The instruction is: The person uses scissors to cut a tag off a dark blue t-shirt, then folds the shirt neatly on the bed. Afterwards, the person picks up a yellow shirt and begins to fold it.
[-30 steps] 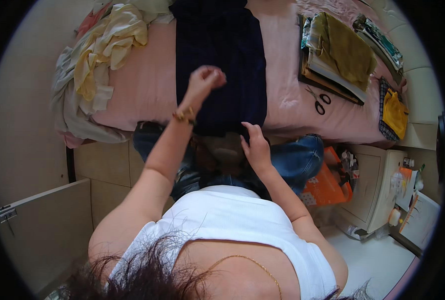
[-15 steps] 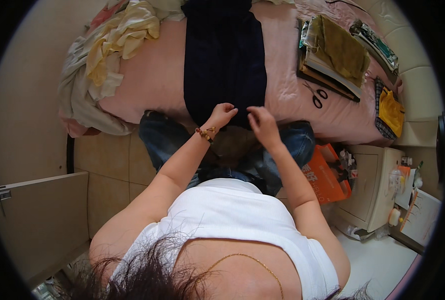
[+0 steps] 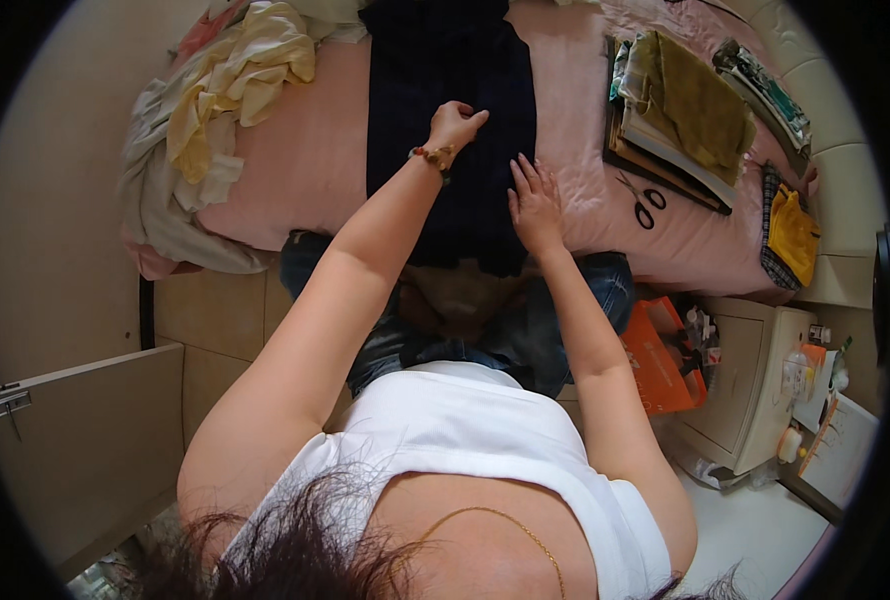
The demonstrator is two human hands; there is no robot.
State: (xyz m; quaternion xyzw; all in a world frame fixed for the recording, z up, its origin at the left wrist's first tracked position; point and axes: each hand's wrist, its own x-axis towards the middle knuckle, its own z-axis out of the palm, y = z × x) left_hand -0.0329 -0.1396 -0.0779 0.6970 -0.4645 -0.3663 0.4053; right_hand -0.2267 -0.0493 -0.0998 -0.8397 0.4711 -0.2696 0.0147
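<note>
Navy cloth (image 3: 480,170), spread lengthwise on the pink bed cover (image 3: 305,195), lower end at the cover's near edge. Left grip (image 3: 455,125) loosely curled over the middle of the cloth; cannot tell whether pinching any fabric or not. Right grip (image 3: 538,215) released, fingers extended along the cloth's right edge, palm partly beyond it over the cover. Probably at smoothing and straightening: rest the right fingers lightly on the edge as an anchor, uncurl the left, and stroke outward from the middle, so as not to drag up fresh creases. Check the near corners too, probably prone to slipping off. On such dark fabric, judge folds by touch as much as by eye. Farther right, scissors (image 3: 643,203), best left well apart from the cloth, then a folded stack (image 3: 680,105) with olive fabric on top. No label or brand discernible on the navy cloth. Faint pale marks on the orange bag (image 3: 660,365) beside the cabinet (image 3: 730,375), too blurred to read; small marks on the white sheet (image 3: 840,455), likewise unreadable.
</note>
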